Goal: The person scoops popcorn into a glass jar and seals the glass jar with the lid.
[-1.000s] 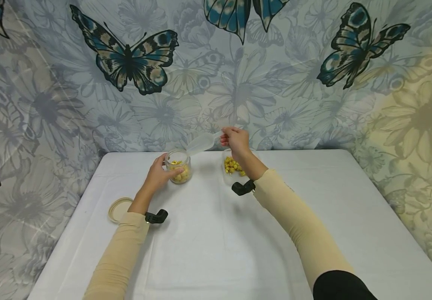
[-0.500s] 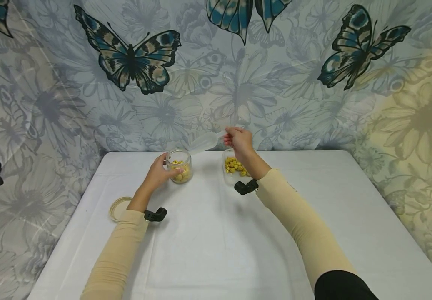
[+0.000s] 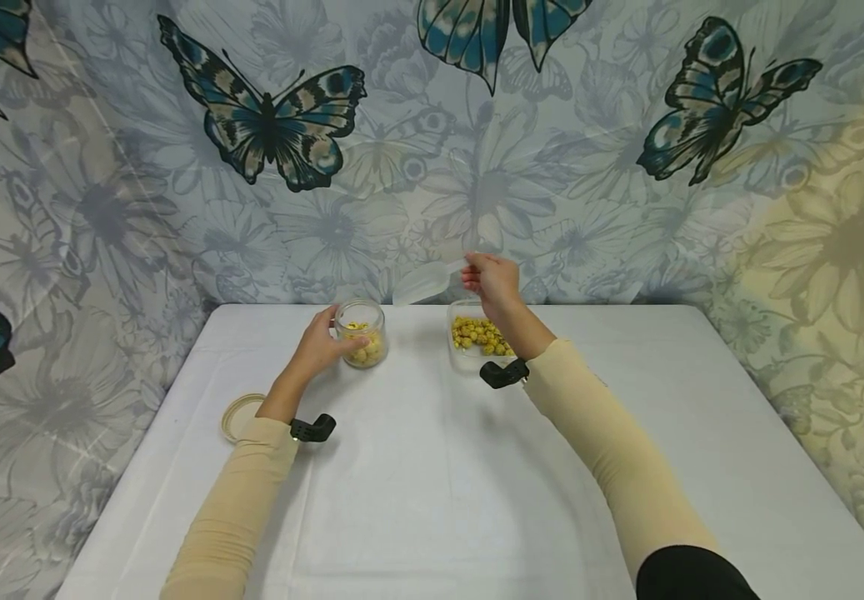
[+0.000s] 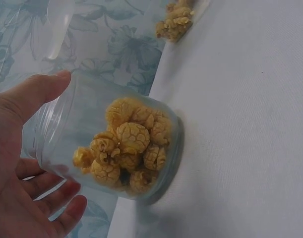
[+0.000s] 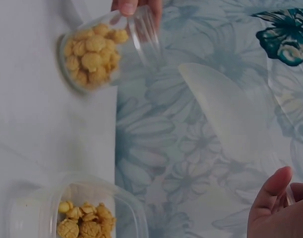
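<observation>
My left hand holds a clear glass jar standing upright at the table's back, thumb on one side and fingers on the other. Caramel popcorn fills the jar's lower part. With thumb and fingers my right hand pinches the handle of a translucent plastic scoop. In mid-air right of the jar, the scoop's tip slants down toward the jar's opening, apart from it. No popcorn shows in the scoop. Below the right hand sits a clear plastic container with more popcorn.
A round cream-rimmed lid lies flat beside the left wrist. White cloth covers the table. Directly behind its back edge hangs a butterfly-patterned backdrop. Dark wrist cameras are strapped to both arms.
My right hand has drawn the scoop to the right, away from the jar's mouth. The left hand keeps its hold on the jar. The view has shifted slightly.
</observation>
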The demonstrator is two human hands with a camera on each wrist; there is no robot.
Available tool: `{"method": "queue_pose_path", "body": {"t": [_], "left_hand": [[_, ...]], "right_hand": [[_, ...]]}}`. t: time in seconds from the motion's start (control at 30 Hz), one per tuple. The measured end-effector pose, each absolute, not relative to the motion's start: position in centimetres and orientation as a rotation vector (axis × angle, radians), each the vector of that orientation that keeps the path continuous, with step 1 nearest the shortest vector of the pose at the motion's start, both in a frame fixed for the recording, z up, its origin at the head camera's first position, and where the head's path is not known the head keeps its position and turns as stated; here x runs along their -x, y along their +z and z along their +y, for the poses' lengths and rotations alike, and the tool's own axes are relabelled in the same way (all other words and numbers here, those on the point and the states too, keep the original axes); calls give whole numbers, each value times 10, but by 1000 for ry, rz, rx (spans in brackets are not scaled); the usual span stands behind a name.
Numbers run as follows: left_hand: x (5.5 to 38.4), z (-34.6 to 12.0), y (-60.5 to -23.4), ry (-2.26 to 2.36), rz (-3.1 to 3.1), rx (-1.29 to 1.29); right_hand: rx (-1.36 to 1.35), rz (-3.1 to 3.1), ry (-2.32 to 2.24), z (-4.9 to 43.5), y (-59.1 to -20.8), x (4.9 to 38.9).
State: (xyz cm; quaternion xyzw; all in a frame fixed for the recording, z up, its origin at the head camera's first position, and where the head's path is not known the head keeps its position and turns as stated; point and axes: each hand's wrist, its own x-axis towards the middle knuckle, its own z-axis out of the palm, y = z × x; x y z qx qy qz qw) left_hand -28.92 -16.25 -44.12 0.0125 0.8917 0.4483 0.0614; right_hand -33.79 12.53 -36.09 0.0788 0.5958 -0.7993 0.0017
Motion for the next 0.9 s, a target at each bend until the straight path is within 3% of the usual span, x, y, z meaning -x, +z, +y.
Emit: {"method": "queue_pose_path", "body": {"t": [0.47, 0.9], "left_hand": [[291, -155, -436, 1372, 2782, 17], [292, -144, -425, 1455, 2828, -104]], "right_hand": [[-279, 1817, -2553, 140, -350, 334], [-305, 1778, -2632, 154, -343, 331]]}}
